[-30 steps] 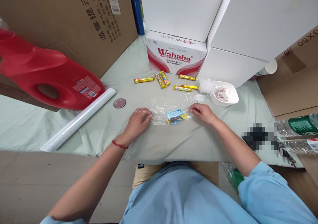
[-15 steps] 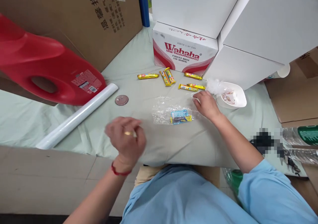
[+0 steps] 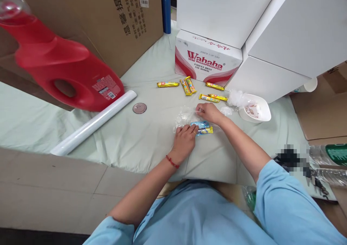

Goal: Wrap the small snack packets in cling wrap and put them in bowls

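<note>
A crinkled sheet of clear plastic film (image 3: 181, 117) lies on the cloth-covered table. A light-blue packet (image 3: 202, 123) and a yellow-ended snack stick in a wrapper (image 3: 208, 130) rest on it side by side. My left hand (image 3: 185, 139), with a ring and a red bracelet, lies palm down, fingers spread over the film and the packets' left ends. Above the packets my right hand (image 3: 210, 113) pinches the film's far edge between thumb and fingers. Several yellow wrapped sticks (image 3: 168, 84) lie behind the hands.
A white bowl (image 3: 267, 112) holds crumpled plastic (image 3: 240, 98) on the right. A round metal disc (image 3: 139, 108) and a white roll (image 3: 94, 123) lie to the left, before a red jug (image 3: 73, 71). Behind stand a Wahaha carton (image 3: 207, 60) and a large brown carton (image 3: 89, 17).
My left hand has come right and forward, down onto the film and packets. My right hand has shifted left along the film and pinches its edge. The view has turned slightly.
</note>
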